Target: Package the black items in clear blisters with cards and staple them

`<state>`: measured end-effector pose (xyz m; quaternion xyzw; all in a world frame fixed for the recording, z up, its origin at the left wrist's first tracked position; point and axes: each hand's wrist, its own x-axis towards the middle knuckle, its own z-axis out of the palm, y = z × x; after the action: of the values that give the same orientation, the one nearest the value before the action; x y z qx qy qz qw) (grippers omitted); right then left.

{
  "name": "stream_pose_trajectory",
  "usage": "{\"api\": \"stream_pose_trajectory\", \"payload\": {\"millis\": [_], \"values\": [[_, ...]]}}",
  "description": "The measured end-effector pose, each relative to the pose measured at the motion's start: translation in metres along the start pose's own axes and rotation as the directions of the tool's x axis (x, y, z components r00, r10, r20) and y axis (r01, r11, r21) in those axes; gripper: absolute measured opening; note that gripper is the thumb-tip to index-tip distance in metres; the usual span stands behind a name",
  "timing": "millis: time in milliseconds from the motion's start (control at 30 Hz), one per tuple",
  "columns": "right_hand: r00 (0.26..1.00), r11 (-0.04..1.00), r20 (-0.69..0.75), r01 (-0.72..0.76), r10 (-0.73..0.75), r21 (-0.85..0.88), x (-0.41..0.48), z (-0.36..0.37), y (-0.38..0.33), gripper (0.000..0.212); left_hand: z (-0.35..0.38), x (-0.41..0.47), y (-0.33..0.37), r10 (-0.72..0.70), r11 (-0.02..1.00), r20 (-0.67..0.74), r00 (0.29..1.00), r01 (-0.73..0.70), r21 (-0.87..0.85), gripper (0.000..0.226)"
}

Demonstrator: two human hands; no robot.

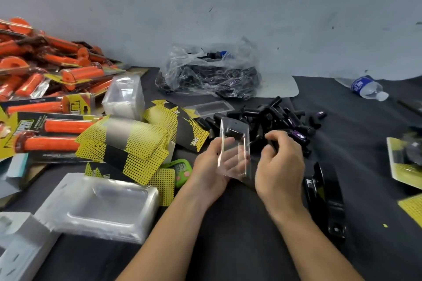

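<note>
The left hand holds a clear blister upright just in front of the pile of black items on the bench. The right hand, at the pile's near edge, curls its fingers around one black item. Yellow-and-black cards lie left of the pile, and a black stapler lies nearer than it, to the right.

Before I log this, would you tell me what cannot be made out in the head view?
Head view:
right hand: seen from behind; curled fingers hide whatever its grip holds.
clear blister in left hand: transparent, blurred; contents unclear.
plastic bag: crinkled, glaring film obscures its dark contents.
yellow card pack: cut off by the right edge.
</note>
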<state>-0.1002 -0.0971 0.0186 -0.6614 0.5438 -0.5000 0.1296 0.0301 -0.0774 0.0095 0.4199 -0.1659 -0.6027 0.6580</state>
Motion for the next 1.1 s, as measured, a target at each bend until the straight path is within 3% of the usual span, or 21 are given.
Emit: {"api": "stream_pose_trajectory", "payload": {"millis": [67, 133, 167, 233, 433, 667, 733, 900, 1033, 1100], "values": [[0.96, 0.978, 0.278, 0.023, 0.036, -0.206, -0.008, 0.006, 0.016, 0.049, -0.002, 0.001, -0.002, 0.025, 1.0, 0.032, 0.999, -0.025, -0.012, 0.062], [0.896, 0.919, 0.442, 0.139, 0.042, -0.368, -0.007, 0.007, 0.032, 0.052, -0.004, 0.006, -0.004, 0.033, 0.999, 0.054, 0.998, -0.031, -0.037, 0.055], [0.885, 0.915, 0.461, 0.126, 0.071, -0.384, -0.001, 0.008, 0.035, 0.047, -0.006, 0.008, -0.004, 0.025, 0.998, 0.041, 0.999, -0.022, -0.052, 0.046], [0.901, 0.938, 0.429, 0.088, 0.068, -0.335, 0.002, 0.009, 0.03, 0.032, -0.01, 0.008, -0.001, 0.021, 0.998, 0.007, 1.0, -0.021, -0.058, 0.042], [0.973, 0.989, 0.221, -0.033, 0.065, -0.145, 0.001, 0.003, 0.03, 0.017, -0.014, 0.008, 0.002, 0.027, 0.999, -0.004, 1.0, -0.027, -0.043, 0.045], [0.989, 0.995, -0.146, -0.017, 0.032, 0.102, 0.002, -0.001, 0.013, 0.02, -0.015, 0.009, 0.003, 0.037, 0.999, -0.005, 0.999, -0.037, -0.036, 0.045], [0.991, 0.993, -0.132, -0.01, 0.025, 0.114, 0.002, -0.002, 0.012, 0.023, -0.014, 0.011, 0.002, 0.044, 0.999, -0.006, 0.999, -0.044, -0.017, 0.045], [0.973, 0.97, 0.042, -0.229, 0.226, 0.077, 0.005, 0.004, 0.023, 0.027, -0.012, 0.008, 0.002, 0.046, 0.999, 0.0, 0.999, -0.046, -0.002, 0.046], [0.877, 0.837, 0.212, -0.477, 0.432, 0.267, 0.006, 0.009, 0.027, 0.029, -0.013, 0.008, 0.001, 0.052, 0.999, 0.004, 0.999, -0.052, -0.005, 0.047], [0.831, 0.761, 0.336, -0.547, 0.444, 0.347, 0.006, 0.01, 0.026, 0.022, -0.014, 0.009, 0.001, 0.051, 0.999, 0.006, 0.999, -0.051, -0.002, 0.048]]}}
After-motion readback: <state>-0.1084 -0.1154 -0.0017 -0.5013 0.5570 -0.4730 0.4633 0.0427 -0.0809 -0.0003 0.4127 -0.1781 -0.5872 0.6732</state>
